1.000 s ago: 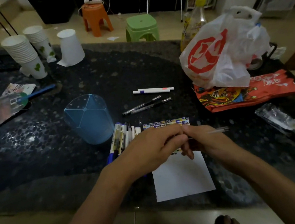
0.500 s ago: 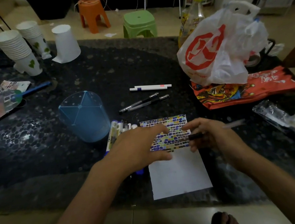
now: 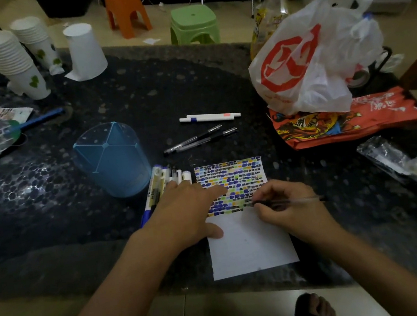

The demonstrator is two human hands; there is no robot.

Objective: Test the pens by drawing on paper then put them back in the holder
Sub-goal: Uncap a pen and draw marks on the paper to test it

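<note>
Pen is pinched in right hand, tip on paper at near edge of the colour marks. Paper is pressed flat by left hand, fingers spread. Pen judged light, stiff, slick; best gripped low on barrel. Holder, blue, w/ dividers, appears empty; more pens lie just right of it on tabletop.

Near my table's far-left corner stand stacked paper cups; a white plastic bag (red logo) slumps far right.
</note>
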